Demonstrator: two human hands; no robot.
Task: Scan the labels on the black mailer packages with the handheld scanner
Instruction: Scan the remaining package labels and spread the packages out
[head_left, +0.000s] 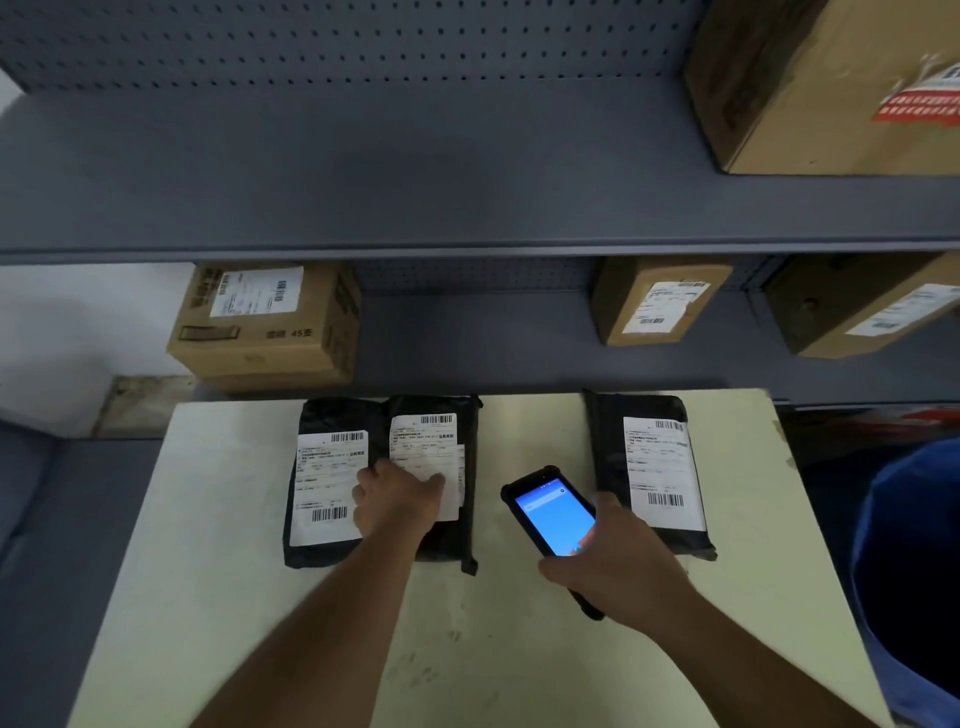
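Note:
Three black mailer packages with white labels lie on a pale table (218, 597). The left mailer (327, 540) and the middle mailer (470, 467) touch side by side; the right mailer (608, 447) lies apart. My left hand (395, 499) rests flat on the middle mailer's label, fingers spread, also touching the left mailer's edge. My right hand (618, 561) grips the black handheld scanner (550, 512), its blue screen lit, held above the table between the middle and right mailers.
Grey metal shelving (415, 171) with a pegboard back stands behind the table. Cardboard boxes sit on it: one at left (265, 332), two at right (660, 301) (862, 306), one on top (831, 83). A blue bin (914, 571) stands at the right.

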